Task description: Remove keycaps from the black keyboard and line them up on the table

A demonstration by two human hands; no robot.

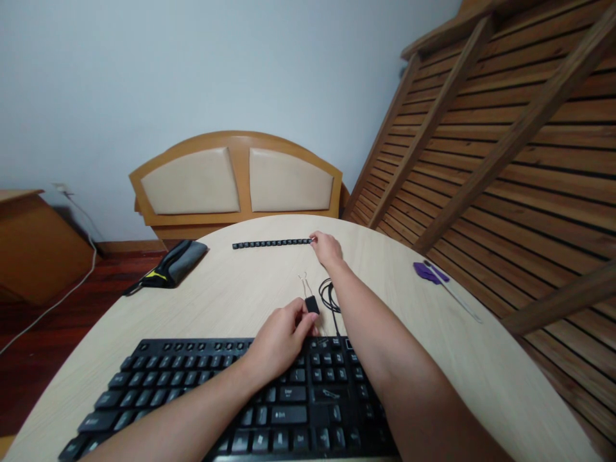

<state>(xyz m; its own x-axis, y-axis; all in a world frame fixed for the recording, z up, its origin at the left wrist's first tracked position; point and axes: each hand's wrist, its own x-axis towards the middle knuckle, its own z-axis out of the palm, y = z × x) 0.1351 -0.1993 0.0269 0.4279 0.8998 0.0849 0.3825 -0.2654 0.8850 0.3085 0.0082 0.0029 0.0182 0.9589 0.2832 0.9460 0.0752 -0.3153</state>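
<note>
My left hand (282, 337) holds a keycap puller (312, 304) by its black handle, its two wire prongs pointing away from me. Below that hand lies a black keyboard (158, 378); along its far row, bare key sockets show where keycaps are off. At the back of the table, a straight row of black keycaps (269, 243) runs sideways. My right hand (328, 249) is at the right end of this row, thumb and finger pinched on a keycap there, mostly covered by the fingertips. My right forearm crosses over the keyboard's right part and hides some keys.
A coiled black cable (328, 296) lies behind the keyboard. To the left is a black and grey pouch (180, 260) with yellow trim. A purple cloth (428, 272) and a thin rod (457, 298) lie at the right, near the round table's edge (529, 378).
</note>
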